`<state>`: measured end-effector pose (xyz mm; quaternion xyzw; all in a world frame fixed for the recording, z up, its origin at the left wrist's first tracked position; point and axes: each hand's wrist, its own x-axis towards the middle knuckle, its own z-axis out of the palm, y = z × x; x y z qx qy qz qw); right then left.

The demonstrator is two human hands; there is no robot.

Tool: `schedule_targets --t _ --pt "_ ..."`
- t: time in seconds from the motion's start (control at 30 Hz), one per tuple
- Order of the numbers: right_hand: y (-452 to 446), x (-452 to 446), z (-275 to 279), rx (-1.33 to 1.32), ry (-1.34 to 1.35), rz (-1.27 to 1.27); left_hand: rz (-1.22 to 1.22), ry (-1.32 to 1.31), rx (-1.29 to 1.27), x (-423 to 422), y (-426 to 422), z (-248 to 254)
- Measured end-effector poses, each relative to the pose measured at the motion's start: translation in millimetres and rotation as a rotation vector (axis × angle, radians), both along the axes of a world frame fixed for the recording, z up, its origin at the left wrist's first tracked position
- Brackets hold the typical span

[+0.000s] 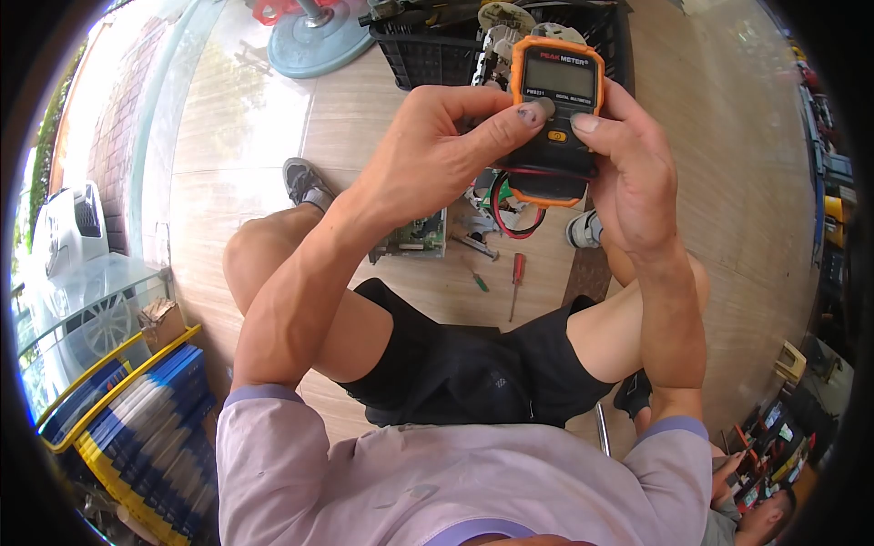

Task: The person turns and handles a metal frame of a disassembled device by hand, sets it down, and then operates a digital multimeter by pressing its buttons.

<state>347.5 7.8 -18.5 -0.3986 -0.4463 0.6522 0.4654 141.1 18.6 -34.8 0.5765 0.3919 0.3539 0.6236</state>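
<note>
An orange and black digital multimeter [559, 75] is held up in front of me, its grey screen showing no readable digits. My left hand [455, 150] grips its left side, the thumb lying on the buttons. Around its right side my right hand [633, 159] is closed, with the thumb at the button area. Red and black test leads [499, 214] loop below the meter. Beneath them on the floor are a green circuit board [419, 238], a red-handled screwdriver [518, 268] and a small green-handled screwdriver [477, 278]. The meter hides part of the floor items.
A black crate [423, 56] full of parts stands beyond the meter, beside a round blue-grey base [314, 45]. Yellow-edged shelving [118, 446] holds blue and white packets at left. Another person [760, 519] is at lower right, near piled tools.
</note>
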Motion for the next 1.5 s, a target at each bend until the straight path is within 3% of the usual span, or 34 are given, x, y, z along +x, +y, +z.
schedule_targets --t 0.3,1.5 --pt "-1.3 7.2 -3.7 -0.004 -0.019 0.012 0.030 -0.082 0.004 5.3 -1.1 -3.2" --pt "-2.5 12.6 -0.3 -0.052 0.025 0.027 0.001 -0.003 -0.052 3.4 1.1 1.9"
